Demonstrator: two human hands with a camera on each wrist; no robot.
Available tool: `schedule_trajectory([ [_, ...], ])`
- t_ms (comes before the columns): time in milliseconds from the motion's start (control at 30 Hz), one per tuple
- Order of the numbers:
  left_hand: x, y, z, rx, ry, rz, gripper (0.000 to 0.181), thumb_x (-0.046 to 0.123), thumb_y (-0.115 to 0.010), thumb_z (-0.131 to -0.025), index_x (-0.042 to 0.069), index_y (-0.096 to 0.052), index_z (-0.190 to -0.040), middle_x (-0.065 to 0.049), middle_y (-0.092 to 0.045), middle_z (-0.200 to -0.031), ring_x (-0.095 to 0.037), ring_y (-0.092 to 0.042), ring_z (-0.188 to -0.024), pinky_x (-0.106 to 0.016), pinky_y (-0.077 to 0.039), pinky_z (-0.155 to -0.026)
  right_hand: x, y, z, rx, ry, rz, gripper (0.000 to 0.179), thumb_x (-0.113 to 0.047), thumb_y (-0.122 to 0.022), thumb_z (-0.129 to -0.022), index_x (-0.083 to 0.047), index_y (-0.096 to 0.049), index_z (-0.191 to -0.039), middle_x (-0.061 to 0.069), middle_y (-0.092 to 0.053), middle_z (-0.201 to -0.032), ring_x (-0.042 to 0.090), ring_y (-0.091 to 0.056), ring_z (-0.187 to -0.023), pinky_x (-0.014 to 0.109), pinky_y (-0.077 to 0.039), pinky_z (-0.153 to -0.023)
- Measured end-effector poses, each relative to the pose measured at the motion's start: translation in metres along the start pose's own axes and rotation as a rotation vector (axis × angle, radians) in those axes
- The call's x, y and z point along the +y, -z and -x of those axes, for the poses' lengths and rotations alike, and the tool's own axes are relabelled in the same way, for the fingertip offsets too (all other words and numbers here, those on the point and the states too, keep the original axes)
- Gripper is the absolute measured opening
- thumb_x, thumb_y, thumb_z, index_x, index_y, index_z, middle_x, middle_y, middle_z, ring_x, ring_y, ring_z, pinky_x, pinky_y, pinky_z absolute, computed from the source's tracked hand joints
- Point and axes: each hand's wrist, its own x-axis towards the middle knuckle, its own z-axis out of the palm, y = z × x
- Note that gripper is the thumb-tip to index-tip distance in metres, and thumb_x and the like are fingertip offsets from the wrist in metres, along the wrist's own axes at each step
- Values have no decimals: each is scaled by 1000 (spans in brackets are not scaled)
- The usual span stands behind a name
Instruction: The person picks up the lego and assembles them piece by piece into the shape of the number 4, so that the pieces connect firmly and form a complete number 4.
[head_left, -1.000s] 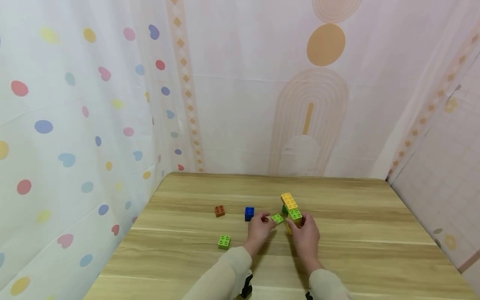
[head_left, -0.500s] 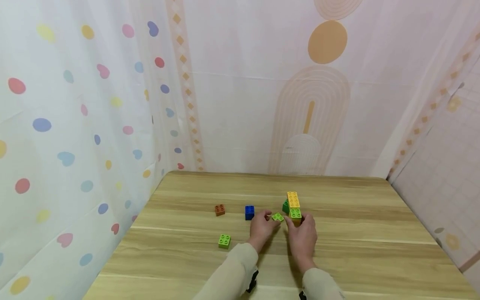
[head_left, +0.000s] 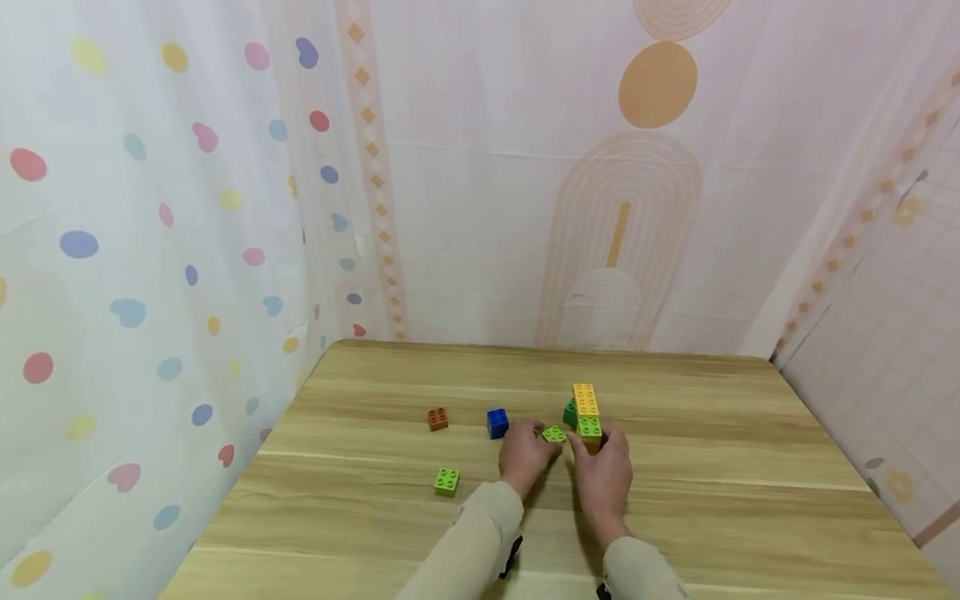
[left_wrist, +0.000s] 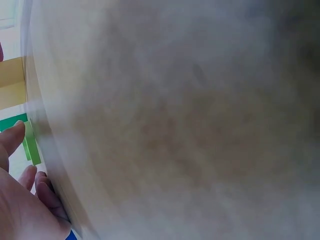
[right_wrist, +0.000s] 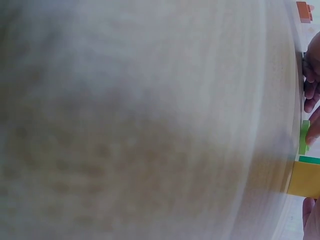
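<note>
My left hand (head_left: 527,454) has its thumb and fingers at a thin light green toy brick (head_left: 554,435) lying on the table, and seems to pinch it. In the left wrist view the thumb partly covers this thin brick (left_wrist: 31,142). My right hand (head_left: 603,475) grips a built stack of toy bricks (head_left: 587,400) between thumb and fingers. The stack has a long yellow brick on top, a light green one nearer me, yellow below and dark green at its left. In the right wrist view its yellow side (right_wrist: 306,179) shows beside a finger.
A blue brick (head_left: 497,422) stands just left of my left hand. Farther left are a brown brick (head_left: 438,418) and a light green brick (head_left: 447,482). The wooden table (head_left: 375,375) ends at a patterned curtain (head_left: 480,250).
The brick stack has turned and straightened in my right hand, its yellow top now pointing away from me. My left hand has moved slightly right, closer around the thin green brick.
</note>
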Motion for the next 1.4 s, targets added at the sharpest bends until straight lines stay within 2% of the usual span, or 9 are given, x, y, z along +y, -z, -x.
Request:
schedule_trajectory([
  [200,1,-1,-1,1,5,-59,34,23,-86,-77,7,-75,-104,-5,-66,-97,-21,-61,-92,-39,-51,-75,0,0,0,-12,-16,-5,46,-29,-76,-90,3,-52,-114,18,-56,-106,34,-57,-96,50,-46,-83],
  [433,2,-1,-2,-15,-3,-62,29,22,-85,-78,6,-75,-100,-5,-65,-95,-21,-60,-90,-39,-51,-74,-1,1,0,-14,-18,-3,46,-30,-75,-90,3,-52,-113,18,-56,-106,34,-57,-96,50,-46,-83],
  [567,-1,1,-1,-30,-26,9,27,18,-83,-80,2,-74,-99,-6,-66,-95,-20,-60,-89,-39,-51,-77,0,1,0,-20,-18,-1,46,-30,-75,-91,3,-52,-114,19,-56,-106,34,-58,-97,50,-47,-84],
  [767,-3,11,1,-61,-56,180,20,11,-80,-81,-2,-74,-94,-6,-69,-87,-16,-61,-77,-34,-52,-70,0,2,0,-33,-18,-14,44,-28,-73,-92,3,-52,-115,20,-57,-108,34,-59,-98,50,-47,-84],
  [1100,-6,27,8,-110,-77,224,17,8,-79,-81,-1,-75,-94,-3,-67,-81,-13,-56,-73,-31,-50,-65,3,2,-2,-58,-20,-37,41,-27,-73,-92,3,-54,-114,18,-59,-105,30,-57,-94,47,-47,-80],
  [1267,-9,37,10,-108,-98,238,20,7,-75,-82,-2,-74,-100,-4,-65,-79,-12,-53,-72,-28,-46,-63,3,2,-3,-62,-23,-46,37,-24,-74,-92,2,-54,-111,17,-60,-103,28,-57,-91,44,-47,-78],
  [1400,-13,43,9,-110,-83,256,25,10,-74,-85,-3,-72,-107,-3,-65,-84,-13,-56,-75,-28,-48,-65,3,3,-4,-56,-19,-68,34,-21,-75,-91,1,-56,-107,16,-60,-100,28,-57,-90,42,-47,-76],
])
